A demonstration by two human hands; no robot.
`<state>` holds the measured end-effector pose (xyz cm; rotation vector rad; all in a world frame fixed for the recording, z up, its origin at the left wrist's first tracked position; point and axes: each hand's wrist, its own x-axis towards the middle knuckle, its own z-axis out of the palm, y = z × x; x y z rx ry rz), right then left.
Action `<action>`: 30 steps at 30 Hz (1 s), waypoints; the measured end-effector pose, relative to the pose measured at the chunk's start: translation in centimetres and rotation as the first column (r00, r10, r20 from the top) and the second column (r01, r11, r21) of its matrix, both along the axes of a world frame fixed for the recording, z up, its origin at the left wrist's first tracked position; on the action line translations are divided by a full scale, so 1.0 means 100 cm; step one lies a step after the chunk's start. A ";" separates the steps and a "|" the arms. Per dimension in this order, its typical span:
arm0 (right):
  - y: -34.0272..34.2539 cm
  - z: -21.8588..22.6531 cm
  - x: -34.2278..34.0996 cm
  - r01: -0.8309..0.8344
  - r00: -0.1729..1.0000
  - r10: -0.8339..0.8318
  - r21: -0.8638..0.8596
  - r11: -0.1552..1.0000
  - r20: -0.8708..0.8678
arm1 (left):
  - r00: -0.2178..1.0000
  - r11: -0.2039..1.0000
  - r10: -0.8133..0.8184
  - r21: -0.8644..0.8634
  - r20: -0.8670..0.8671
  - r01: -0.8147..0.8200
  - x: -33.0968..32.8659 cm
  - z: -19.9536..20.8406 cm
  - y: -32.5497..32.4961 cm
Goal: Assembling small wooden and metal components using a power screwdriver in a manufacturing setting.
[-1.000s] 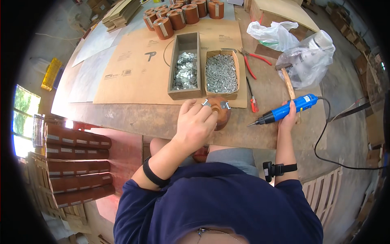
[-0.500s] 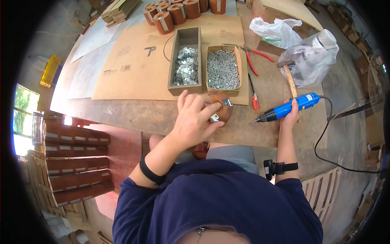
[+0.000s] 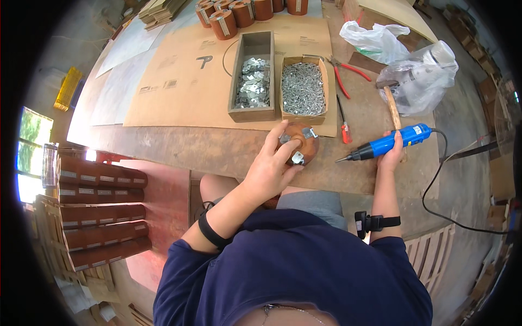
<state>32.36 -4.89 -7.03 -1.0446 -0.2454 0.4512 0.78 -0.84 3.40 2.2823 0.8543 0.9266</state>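
A round reddish-brown piece (image 3: 311, 147) stands at the table's near edge, in front of the two boxes. Small bent metal clips (image 3: 297, 158) sit around its top. My left hand (image 3: 266, 173) is closed around its left side, with the fingers across the top and the thumb at the near side. To the right, my right hand (image 3: 390, 158) grips a blue corded electric screwdriver (image 3: 383, 145) from below. Its bit points left toward the round piece, apart from it.
A grey box of metal clips (image 3: 234, 103) and a carton of screws (image 3: 325, 87) stand beyond. Red-handled pliers (image 3: 341, 81), a red screwdriver (image 3: 345, 133), a hammer (image 3: 392, 108) and plastic bags (image 3: 421, 89) lie to the right. Brown cylinders (image 3: 223, 24) stand at the back.
My left hand has shifted slightly right, and its bunched fingers have spread around the round piece. More of the piece and its clips now shows. The electric screwdriver is almost where it was.
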 end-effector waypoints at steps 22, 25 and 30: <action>-0.001 0.001 -0.001 0.004 1.000 -0.004 -0.029 1.000 0.010 | 0.992 0.987 -0.063 0.153 0.109 0.046 -0.009 -0.014 0.004; 0.000 0.001 -0.001 -0.005 1.000 0.005 -0.024 1.000 0.007 | 0.989 0.987 -0.040 0.163 0.140 0.017 -0.007 -0.015 0.002; -0.001 0.004 -0.003 -0.004 1.000 0.004 -0.031 1.000 -0.016 | 0.987 0.988 -0.010 0.151 0.161 -0.015 -0.005 -0.014 0.000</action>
